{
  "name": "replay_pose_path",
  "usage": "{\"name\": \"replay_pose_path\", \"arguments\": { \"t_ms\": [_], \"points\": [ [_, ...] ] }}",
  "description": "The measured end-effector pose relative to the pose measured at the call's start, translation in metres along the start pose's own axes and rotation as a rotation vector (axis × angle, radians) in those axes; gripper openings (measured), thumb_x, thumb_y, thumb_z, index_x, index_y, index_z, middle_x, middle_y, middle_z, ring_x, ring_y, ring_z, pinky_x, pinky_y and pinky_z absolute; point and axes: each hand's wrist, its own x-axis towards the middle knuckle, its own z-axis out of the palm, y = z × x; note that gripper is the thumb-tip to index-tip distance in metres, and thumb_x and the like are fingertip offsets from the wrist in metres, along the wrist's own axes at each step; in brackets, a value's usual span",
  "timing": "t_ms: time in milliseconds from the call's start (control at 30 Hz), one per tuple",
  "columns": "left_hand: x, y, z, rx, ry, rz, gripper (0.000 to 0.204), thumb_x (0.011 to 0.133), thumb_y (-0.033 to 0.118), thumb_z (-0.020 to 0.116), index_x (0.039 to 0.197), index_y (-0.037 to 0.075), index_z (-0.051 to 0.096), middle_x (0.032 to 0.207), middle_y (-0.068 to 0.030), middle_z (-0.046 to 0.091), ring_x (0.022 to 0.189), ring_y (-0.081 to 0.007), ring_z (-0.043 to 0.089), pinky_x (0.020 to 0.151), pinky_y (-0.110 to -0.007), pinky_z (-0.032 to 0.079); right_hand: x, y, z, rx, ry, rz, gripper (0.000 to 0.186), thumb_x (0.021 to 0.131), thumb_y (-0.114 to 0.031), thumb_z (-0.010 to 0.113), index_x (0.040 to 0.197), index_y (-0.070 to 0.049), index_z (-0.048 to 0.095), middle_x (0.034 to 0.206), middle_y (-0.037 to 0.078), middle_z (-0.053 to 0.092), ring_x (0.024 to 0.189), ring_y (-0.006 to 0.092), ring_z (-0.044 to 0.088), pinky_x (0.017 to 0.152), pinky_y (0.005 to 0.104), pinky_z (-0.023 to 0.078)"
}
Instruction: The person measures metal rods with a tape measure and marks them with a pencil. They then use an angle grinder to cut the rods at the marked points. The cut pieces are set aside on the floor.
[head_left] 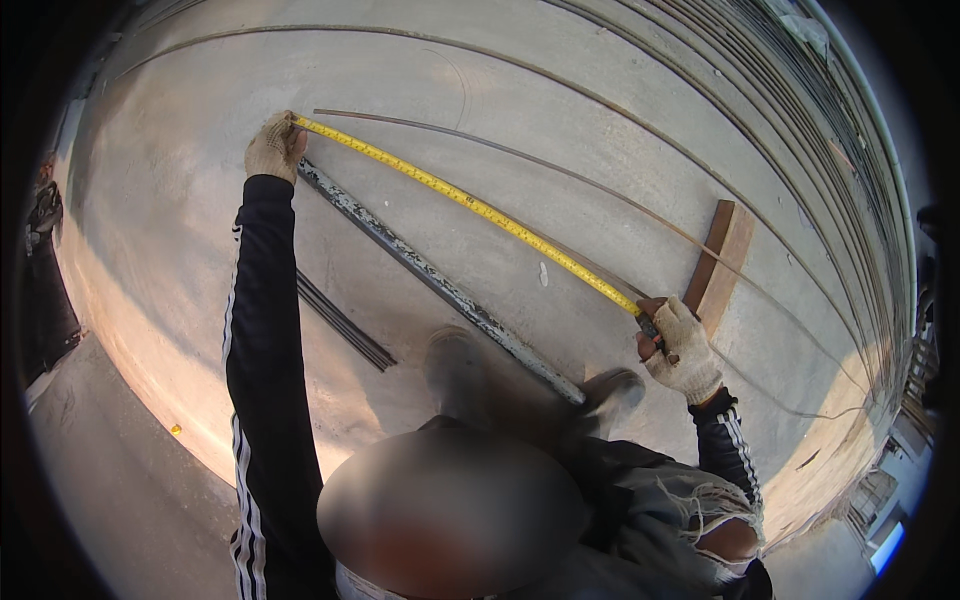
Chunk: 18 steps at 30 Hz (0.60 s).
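A yellow tape measure blade (pixel 465 200) stretches straight between my two gloved hands, over the concrete floor. At the far left, my left hand (pixel 272 148) is closed on the blade's end. My right hand (pixel 685 352), on the right and nearer to me, grips the dark tape measure case (pixel 648 328), mostly covered by the fingers. Close along the blade runs a thin metal rod (pixel 600 270), partly hidden by it. A worn, paint-chipped metal bar (pixel 430 272) lies below, from near my left hand toward my shoes.
A brown wooden block (pixel 735 255) lies beyond my right hand, with a thin rod (pixel 560 165) crossing it. Several short dark rods (pixel 345 322) lie left of the bar. Long rods (pixel 760 130) are bunched along the right. My shoe (pixel 612 392) is beside the bar's near end.
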Motion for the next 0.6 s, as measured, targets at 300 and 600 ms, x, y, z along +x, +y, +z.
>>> {"name": "replay_pose_path", "arguments": {
  "t_ms": [300, 600],
  "points": [
    [-0.009, 0.007, -0.001, -0.312, -0.072, -0.024, 0.009, 0.105, 0.009, 0.061, 0.108, 0.005, 0.068, 0.105, -0.0067, 0.068, 0.098, -0.0241, 0.064, 0.093, -0.044, 0.054, 0.01, -0.004, 0.008, 0.148, -0.015, -0.05, 0.035, 0.086, -0.009, 0.071, 0.119, 0.001, 0.068, 0.096, 0.018, 0.061, 0.081, 0.0387, 0.068, 0.073, 0.0426, 0.055],
    [0.001, 0.014, -0.005, -0.28, -0.048, 0.056, 0.009, 0.103, 0.006, 0.06, 0.108, 0.004, 0.068, 0.105, -0.0076, 0.069, 0.103, -0.0253, 0.065, 0.098, -0.045, 0.051, 0.02, -0.004, 0.007, 0.372, -0.07, -0.028, 0.031, 0.091, -0.009, 0.07, 0.117, 0.008, 0.067, 0.089, 0.015, 0.059, 0.071, 0.0273, 0.063, 0.067, 0.034, 0.051]
  ]
}}
